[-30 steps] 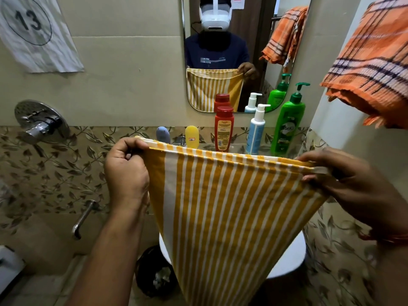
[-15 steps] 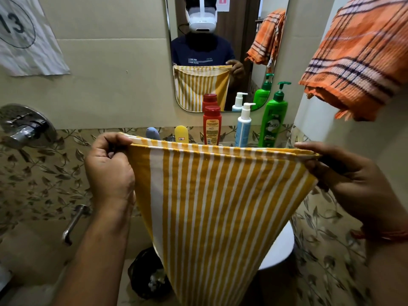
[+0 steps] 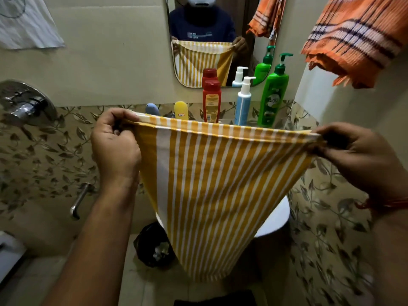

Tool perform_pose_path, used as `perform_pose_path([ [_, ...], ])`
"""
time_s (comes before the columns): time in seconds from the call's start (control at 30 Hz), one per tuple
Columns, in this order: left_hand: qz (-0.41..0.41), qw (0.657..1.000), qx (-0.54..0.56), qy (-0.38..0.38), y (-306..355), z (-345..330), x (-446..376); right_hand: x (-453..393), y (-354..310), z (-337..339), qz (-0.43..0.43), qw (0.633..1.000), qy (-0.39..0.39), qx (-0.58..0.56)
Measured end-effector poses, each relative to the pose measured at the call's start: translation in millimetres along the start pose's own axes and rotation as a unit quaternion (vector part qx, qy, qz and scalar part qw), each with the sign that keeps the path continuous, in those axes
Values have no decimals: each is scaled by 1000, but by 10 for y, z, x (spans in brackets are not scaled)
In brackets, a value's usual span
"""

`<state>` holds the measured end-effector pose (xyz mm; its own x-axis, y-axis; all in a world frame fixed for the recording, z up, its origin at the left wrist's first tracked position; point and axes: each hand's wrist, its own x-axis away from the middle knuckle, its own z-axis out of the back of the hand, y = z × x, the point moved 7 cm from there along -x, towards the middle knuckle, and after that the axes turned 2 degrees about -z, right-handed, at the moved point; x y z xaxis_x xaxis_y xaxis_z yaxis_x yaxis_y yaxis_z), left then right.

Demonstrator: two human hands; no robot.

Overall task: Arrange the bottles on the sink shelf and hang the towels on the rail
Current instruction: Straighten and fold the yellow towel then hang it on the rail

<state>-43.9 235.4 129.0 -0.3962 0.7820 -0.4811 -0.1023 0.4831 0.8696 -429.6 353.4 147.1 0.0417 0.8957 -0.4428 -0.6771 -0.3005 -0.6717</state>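
Head view, one moment. Striped towel (image 3: 218, 184): yellow and white, folded double, stretched level between my hands, its lower part hanging in front of the white sink (image 3: 274, 219). Left hand (image 3: 116, 149): fingers curled, pinching the towel's left top corner. Right hand (image 3: 355, 151): thumb and fingers pinching the right top corner. Shelf behind the towel's top edge, left to right: blue bottle (image 3: 152, 109), yellow bottle (image 3: 181, 110), red bottle (image 3: 212, 101), white-and-blue pump bottle (image 3: 242, 101), green pump bottle (image 3: 273, 93); all upright, their bases hidden by the towel. Orange checked towel (image 3: 355, 38): hanging high at right, its support out of frame. Mirror (image 3: 212, 40): above the shelf. Black bin (image 3: 152, 246): on the floor below the sink.
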Motion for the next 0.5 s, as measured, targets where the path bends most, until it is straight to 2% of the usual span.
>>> perform_pose_path([
  [0.1, -20, 1000, 3, -12, 64, 38, 56, 18, -59, 23, 34, 996, 19, 82],
  [0.17, -60, 998, -8, -22, 135, 20, 45, -1, -90, 145, 34, 994, 82, 56],
  [0.23, -42, 999, -9, -26, 47, -18, 40, 19, -4, 104, 8, 993, 100, 61],
  [0.33, -44, 999, 10, -10, 26, -57, 16, -10, -17, 122, 4, 983, 178, 54],
  [0.5, -78, 996, 31, -6, 134, -60, 28, -67, -17, 174, 13, 982, 184, 31],
])
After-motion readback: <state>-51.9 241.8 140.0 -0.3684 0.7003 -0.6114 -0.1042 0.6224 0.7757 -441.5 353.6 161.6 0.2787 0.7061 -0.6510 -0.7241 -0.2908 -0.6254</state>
